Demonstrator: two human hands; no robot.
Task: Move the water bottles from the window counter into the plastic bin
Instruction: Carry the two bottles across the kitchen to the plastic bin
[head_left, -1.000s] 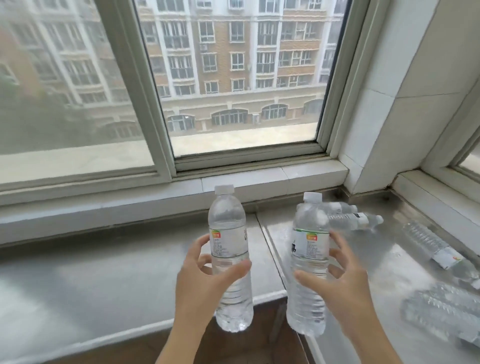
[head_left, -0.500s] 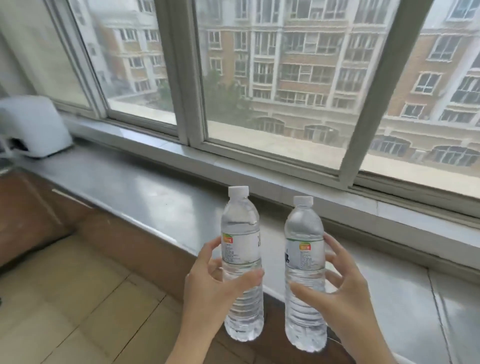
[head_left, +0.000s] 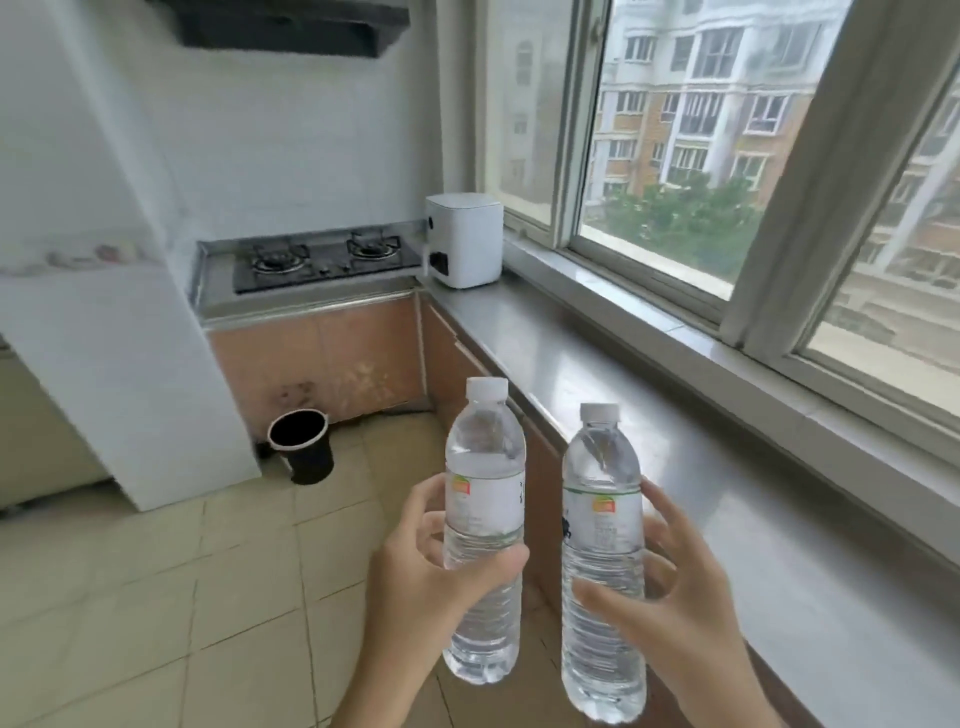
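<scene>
Beside the long grey steel window desk (head_left: 649, 415), the person stood turned away from the corner where the other bottles had lain a second earlier, so that the view now took in the black two-burner gas stove (head_left: 324, 257), a white boxy appliance (head_left: 464, 247) at the desk's far end, and a black round bucket (head_left: 303, 446) on the beige tiled floor (head_left: 156, 571). The left hand (head_left: 436, 571) was wrapped around a clear plastic water bottle with a white cap and white label (head_left: 484, 519), held upright over the floor. The right hand (head_left: 670, 592) gripped a second clear white-capped bottle (head_left: 602, 545) just beside the first, near the desk's front edge. Both bottles had left the desk and were in mid-carry. No plastic bin showed anywhere in view, so the turn probably had further to go before either bottle could be set down.
</scene>
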